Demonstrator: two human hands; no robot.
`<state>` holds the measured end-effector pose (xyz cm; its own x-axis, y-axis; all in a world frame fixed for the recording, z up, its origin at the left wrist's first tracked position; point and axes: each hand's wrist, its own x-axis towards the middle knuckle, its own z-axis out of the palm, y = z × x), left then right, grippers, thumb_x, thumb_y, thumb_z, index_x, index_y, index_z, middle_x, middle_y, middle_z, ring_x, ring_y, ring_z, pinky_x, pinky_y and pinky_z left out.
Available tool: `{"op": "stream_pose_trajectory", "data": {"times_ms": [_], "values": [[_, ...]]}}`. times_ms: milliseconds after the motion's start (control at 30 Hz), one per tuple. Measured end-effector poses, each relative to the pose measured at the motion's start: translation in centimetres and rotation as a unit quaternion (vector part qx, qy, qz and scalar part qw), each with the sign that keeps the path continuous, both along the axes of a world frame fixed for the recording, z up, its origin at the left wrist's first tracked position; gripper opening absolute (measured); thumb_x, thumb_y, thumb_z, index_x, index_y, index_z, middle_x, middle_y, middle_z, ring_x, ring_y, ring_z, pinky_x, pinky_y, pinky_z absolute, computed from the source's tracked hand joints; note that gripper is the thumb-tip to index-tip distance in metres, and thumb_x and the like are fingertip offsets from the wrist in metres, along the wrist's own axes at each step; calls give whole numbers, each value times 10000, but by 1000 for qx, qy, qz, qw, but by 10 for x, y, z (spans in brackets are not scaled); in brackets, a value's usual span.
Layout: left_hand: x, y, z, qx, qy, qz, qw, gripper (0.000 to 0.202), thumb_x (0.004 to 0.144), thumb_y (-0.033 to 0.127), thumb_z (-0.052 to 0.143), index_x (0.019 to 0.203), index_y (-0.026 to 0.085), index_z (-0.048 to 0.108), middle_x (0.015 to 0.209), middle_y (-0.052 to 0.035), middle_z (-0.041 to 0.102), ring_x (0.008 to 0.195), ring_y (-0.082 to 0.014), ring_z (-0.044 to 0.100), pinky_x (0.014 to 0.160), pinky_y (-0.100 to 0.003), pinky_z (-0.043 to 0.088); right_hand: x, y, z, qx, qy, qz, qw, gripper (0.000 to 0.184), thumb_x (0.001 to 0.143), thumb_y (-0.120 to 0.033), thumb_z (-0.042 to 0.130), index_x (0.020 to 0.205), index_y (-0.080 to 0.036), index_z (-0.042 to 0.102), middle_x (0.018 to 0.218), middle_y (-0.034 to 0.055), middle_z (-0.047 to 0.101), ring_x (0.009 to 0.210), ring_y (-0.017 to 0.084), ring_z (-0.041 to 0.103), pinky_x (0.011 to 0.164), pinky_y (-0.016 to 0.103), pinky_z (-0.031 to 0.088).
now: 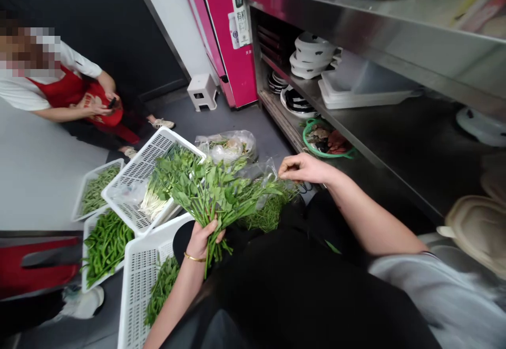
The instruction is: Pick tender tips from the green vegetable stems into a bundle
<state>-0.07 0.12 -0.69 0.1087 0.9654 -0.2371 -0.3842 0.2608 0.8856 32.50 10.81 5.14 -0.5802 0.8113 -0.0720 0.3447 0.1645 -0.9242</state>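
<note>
My left hand (206,235) is closed around the stems of a bunch of leafy greens (217,188), whose leaves fan out up and to the right. Off to the right, my right hand (298,168) has its fingers curled together above a clear plastic bag (265,172); whether anything is pinched in them I cannot make out. Under the bag and the bunch lies a heap of thin green stalks (269,212). Close by my left forearm, more leafy greens (163,286) lie in a white perforated basket (134,286).
Other white baskets hold spring onions (152,196), green peppers (106,246) and green beans (98,185). A plastic bag of scraps (231,146) rests on the floor. Steel shelving (356,122) with dishes runs along the right. A seated person (75,90) and a white stool (202,89) are at the back.
</note>
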Motion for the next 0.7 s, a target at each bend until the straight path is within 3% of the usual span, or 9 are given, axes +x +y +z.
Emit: {"op": "stream_pose_trajectory", "data": {"times_ms": [100,200,267,433,567,700], "values": [[2,2,0,-5,10,-4,1000,242,672,277,691,775,166,501,562,53,458,358,-49,403,331,-178,301,11,4,2,77,7,-88,993,219,739,-356,590,753,-144,642,662,-3,593,517,73,497,523,219,394],[4,1,0,-16,24,-7,1000,253,660,278,701,778,164,509,561,52,470,357,-49,405,332,-178,297,11,6,15,163,48,-206,964,219,767,-346,563,799,-145,644,709,21,614,602,103,529,596,242,415],[6,0,1,-23,29,-10,999,261,651,277,708,775,163,508,556,53,470,354,-49,402,329,-179,296,-1,8,28,217,66,-211,951,212,782,-332,548,838,-152,647,813,41,633,710,126,552,666,256,422],[11,-3,5,-27,34,-31,999,264,651,265,705,766,162,491,558,53,463,337,-43,396,320,-176,267,-54,27,49,274,38,-51,960,243,833,-298,477,881,-150,664,875,29,631,798,117,540,737,243,392],[6,-5,5,-22,32,-36,999,264,660,274,698,764,165,481,533,58,445,327,-47,390,316,-177,257,-77,44,43,192,-45,127,972,246,810,-302,506,778,-127,676,659,-13,606,616,83,503,613,210,373],[-3,-8,2,-23,39,-34,998,251,659,259,697,757,159,489,547,51,457,328,-47,397,318,-177,255,-79,44,38,133,-43,189,972,163,742,-213,563,820,-137,683,733,-9,655,635,76,537,617,196,385]]}}
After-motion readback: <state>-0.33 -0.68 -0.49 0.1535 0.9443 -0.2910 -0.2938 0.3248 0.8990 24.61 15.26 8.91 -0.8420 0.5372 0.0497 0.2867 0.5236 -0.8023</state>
